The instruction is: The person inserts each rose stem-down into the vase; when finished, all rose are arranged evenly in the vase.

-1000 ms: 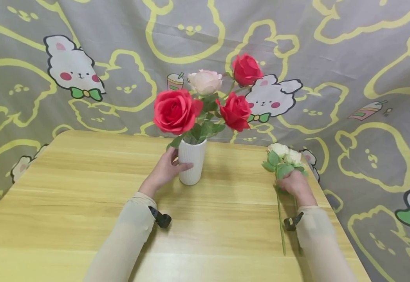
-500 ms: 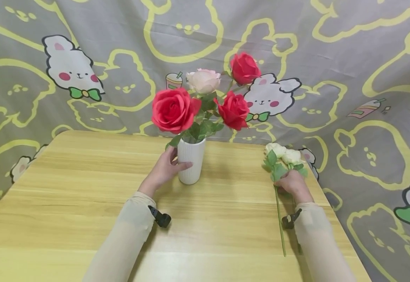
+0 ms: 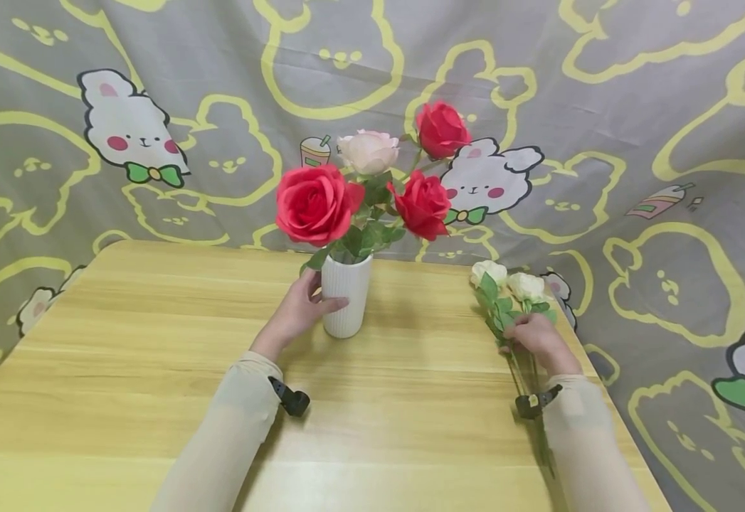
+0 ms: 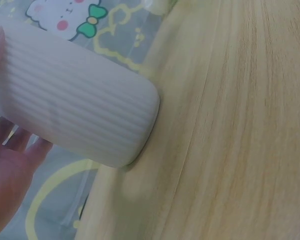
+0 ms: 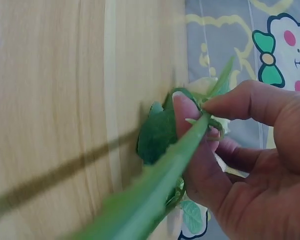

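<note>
My left hand [image 3: 295,307] grips a white ribbed vase [image 3: 349,302], its thumb across the front and its other fingers round the side. In the left wrist view the vase [image 4: 80,95] has its base on the wooden surface. A large red rose [image 3: 316,204], two smaller red roses and a pale pink rose [image 3: 368,151] stand in it. Over at the right, my right hand [image 3: 541,341] pinches the stem of a white rose [image 3: 489,274] between thumb and fingers. That green stem [image 5: 157,175] crosses the right wrist view. A second white rose [image 3: 527,286] lies just beside it.
A wooden table [image 3: 154,370] carries everything. Behind it hangs a grey curtain [image 3: 218,43] with yellow bear outlines and white rabbits. The table's right edge runs close past my right hand. Each wrist wears a black camera strap [image 3: 292,398].
The held white rose's head has shifted left, away from the other white rose, while its stem's lower end has swung right towards my sleeve. My left hand stays on the vase.
</note>
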Available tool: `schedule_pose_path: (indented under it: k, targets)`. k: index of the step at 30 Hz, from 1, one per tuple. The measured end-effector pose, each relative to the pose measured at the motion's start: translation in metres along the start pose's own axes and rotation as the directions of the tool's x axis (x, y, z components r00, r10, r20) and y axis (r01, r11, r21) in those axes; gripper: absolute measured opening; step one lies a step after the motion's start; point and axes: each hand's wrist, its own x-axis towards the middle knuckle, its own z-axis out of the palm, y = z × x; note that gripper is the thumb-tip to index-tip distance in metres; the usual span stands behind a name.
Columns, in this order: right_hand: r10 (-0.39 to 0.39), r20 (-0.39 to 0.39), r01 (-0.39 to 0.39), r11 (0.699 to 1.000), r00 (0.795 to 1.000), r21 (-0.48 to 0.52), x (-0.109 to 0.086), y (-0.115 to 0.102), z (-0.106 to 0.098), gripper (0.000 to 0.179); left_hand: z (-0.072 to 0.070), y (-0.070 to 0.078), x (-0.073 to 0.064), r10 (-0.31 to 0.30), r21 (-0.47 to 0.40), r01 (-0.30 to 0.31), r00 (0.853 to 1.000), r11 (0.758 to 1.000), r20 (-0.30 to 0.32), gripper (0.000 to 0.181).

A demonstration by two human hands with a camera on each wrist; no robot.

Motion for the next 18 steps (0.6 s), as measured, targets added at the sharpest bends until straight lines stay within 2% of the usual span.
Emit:
schedule_pose_path:
  k: [7,12,18]
  targets:
    - [-0.030,0.025,0.028,0.997,0.999,0.074,-0.004,0.000,-0.005,0.012,0.001,0.000,-0.001,0.020,0.005,-0.020,1.000,1.000,-0.005,0.082]
    - [-0.053,0.024,0.050,0.993,0.998,0.109,-0.009,-0.010,-0.010,0.022,0.002,0.001,-0.002,0.027,0.003,-0.027,1.000,1.000,-0.015,0.082]
    - [-0.128,0.005,0.127,0.986,0.992,0.109,-0.020,-0.028,-0.015,0.042,0.003,0.000,-0.002,0.031,-0.014,-0.031,0.999,0.999,-0.018,0.082]
